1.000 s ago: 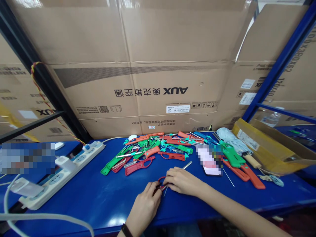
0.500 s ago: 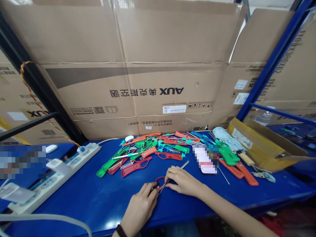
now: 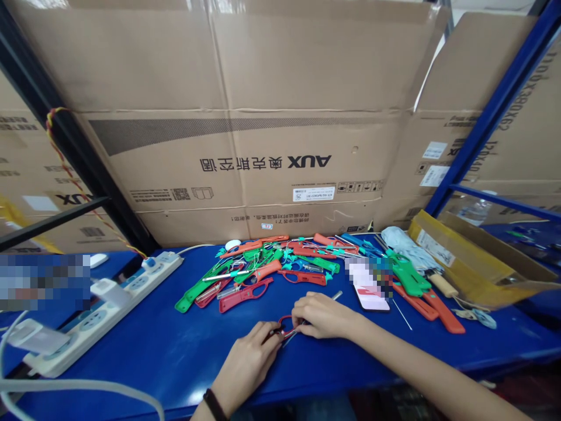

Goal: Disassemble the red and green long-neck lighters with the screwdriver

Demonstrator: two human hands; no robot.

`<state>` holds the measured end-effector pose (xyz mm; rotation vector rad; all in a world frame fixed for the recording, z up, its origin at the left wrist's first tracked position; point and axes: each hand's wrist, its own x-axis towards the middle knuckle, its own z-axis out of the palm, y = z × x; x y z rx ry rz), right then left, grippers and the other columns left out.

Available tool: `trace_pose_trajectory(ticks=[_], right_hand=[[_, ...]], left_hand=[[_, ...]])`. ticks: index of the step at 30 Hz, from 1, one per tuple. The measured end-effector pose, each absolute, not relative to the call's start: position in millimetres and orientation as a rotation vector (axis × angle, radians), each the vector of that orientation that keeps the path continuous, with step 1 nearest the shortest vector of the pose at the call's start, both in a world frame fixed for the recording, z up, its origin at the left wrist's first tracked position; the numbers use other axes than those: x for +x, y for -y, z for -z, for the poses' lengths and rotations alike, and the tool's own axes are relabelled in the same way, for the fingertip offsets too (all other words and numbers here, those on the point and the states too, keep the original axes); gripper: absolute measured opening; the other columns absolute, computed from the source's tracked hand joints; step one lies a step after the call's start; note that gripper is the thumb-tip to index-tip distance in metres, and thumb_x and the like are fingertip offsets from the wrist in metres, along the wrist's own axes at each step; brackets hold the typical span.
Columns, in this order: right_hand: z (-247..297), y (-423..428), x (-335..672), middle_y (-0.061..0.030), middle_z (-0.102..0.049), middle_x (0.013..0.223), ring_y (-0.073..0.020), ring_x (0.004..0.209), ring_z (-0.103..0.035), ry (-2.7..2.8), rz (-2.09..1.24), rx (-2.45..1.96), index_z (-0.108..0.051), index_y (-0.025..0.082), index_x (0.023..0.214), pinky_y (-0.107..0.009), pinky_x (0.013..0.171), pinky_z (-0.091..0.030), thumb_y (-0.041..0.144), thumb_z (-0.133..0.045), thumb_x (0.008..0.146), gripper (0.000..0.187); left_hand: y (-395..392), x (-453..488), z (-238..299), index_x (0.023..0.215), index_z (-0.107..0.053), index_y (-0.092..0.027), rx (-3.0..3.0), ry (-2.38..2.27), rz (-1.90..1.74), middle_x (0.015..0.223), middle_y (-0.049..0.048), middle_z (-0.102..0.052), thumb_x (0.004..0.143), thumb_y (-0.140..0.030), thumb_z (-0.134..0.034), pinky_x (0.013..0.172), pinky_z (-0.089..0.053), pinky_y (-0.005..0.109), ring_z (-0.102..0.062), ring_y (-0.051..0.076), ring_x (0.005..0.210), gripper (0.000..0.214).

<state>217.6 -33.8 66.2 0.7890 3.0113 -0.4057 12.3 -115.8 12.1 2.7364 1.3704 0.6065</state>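
Observation:
A small red plastic part [image 3: 286, 327] with a ring-shaped end and a metal piece lies on the blue table [image 3: 175, 351] between my hands. My left hand [image 3: 248, 365] pinches its near end with closed fingers. My right hand [image 3: 322, 316] curls over its far end, fingertips pressed on it. A thin metal rod [image 3: 336, 295] sticks out past my right hand. Just behind lies a pile of red, green and blue plastic tool handles [image 3: 272, 269].
A white power strip [image 3: 100, 310] with plugs and cables runs along the left. A phone [image 3: 370, 289] lies right of my hands, beside more green and red handles [image 3: 416, 283]. Large cardboard boxes [image 3: 263, 128] wall off the back; an open flat box [image 3: 473, 257] sits at right.
My hands stay on the red part with only small finger shifts. The view has swung slightly, first left and then back.

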Motion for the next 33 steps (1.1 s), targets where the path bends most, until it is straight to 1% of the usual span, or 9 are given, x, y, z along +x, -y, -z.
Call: trace_pose_trajectory(ticks=[4,9,13,19,22,26,29,33], right_hand=[[-68.7,33.3,213.6,-0.0034,-0.066,0.085,-0.0185,0.083,-0.060,-2.985,0.336,0.750,-0.065,0.019,0.086,-0.028,0.074,-0.038,0.019,-0.057,0.082,0.009],[-68.0,32.3,212.1,-0.0038,-0.064,0.085,-0.0183,0.082,-0.060,-2.972,0.386,0.739,-0.064,0.019,0.085,-0.026,0.070,-0.039,0.017,-0.055,0.081,0.010],[-65.4,32.2,214.5,-0.0038,-0.063,0.086,-0.0179,0.081,-0.060,-2.973,0.437,0.779,-0.062,0.019,0.086,-0.026,0.068,-0.040,0.017,-0.054,0.082,0.010],[-58.4,33.8,218.5,-0.0042,-0.063,0.088,-0.0177,0.083,-0.059,-2.997,0.456,0.833,-0.060,0.019,0.089,-0.026,0.068,-0.039,0.018,-0.052,0.084,0.010],[-55.4,35.0,216.8,-0.0040,-0.063,0.087,-0.0182,0.081,-0.059,-3.009,0.340,0.823,-0.060,0.018,0.087,-0.027,0.068,-0.039,0.017,-0.052,0.083,0.009],[-53.2,38.3,213.0,-0.0058,-0.064,0.085,-0.0191,0.081,-0.059,-3.015,0.095,0.710,-0.061,0.016,0.085,-0.029,0.072,-0.040,0.014,-0.052,0.083,0.010],[-51.0,45.9,212.7,-0.0066,-0.064,0.085,-0.0197,0.082,-0.058,-3.020,-0.047,0.631,-0.061,0.015,0.088,-0.030,0.073,-0.041,0.013,-0.050,0.086,0.011],[-44.8,61.3,215.9,-0.0077,-0.063,0.089,-0.0212,0.087,-0.057,-3.032,-0.144,0.680,-0.060,0.014,0.091,-0.033,0.078,-0.043,0.013,-0.047,0.087,0.014]], left_hand=[[115.1,11.8,-12.6,0.107,-0.058,-0.024,2.724,-1.358,-0.608,0.109,0.0044,-0.062,0.094,-0.019,-0.041,0.071,-0.056,0.026,-0.060,0.018,0.095,0.022],[114.6,12.2,-14.3,0.102,-0.059,-0.023,2.725,-1.353,-0.640,0.108,0.0047,-0.062,0.094,-0.018,-0.041,0.071,-0.056,0.024,-0.060,0.017,0.094,0.020],[114.2,13.0,-16.5,0.097,-0.059,-0.022,2.731,-1.366,-0.609,0.108,0.0056,-0.062,0.094,-0.018,-0.041,0.069,-0.056,0.025,-0.061,0.018,0.094,0.019],[113.4,13.3,-16.9,0.096,-0.059,-0.023,2.741,-1.355,-0.629,0.108,0.0044,-0.062,0.093,-0.017,-0.043,0.071,-0.056,0.025,-0.061,0.017,0.094,0.017],[113.3,13.9,-16.2,0.099,-0.058,-0.022,2.768,-1.362,-0.551,0.109,0.0053,-0.062,0.093,-0.016,-0.043,0.070,-0.057,0.027,-0.060,0.018,0.095,0.018],[113.9,15.4,-15.4,0.099,-0.058,-0.021,2.759,-1.400,-0.447,0.112,0.0061,-0.061,0.093,-0.016,-0.041,0.070,-0.058,0.030,-0.060,0.020,0.097,0.018],[114.5,16.4,-15.1,0.099,-0.058,-0.020,2.758,-1.424,-0.438,0.112,0.0068,-0.061,0.093,-0.016,-0.041,0.070,-0.058,0.031,-0.060,0.021,0.097,0.019],[115.2,16.4,-12.3,0.106,-0.057,-0.020,2.797,-1.410,-0.469,0.111,0.0073,-0.062,0.094,-0.017,-0.039,0.069,-0.059,0.032,-0.061,0.022,0.097,0.022]])
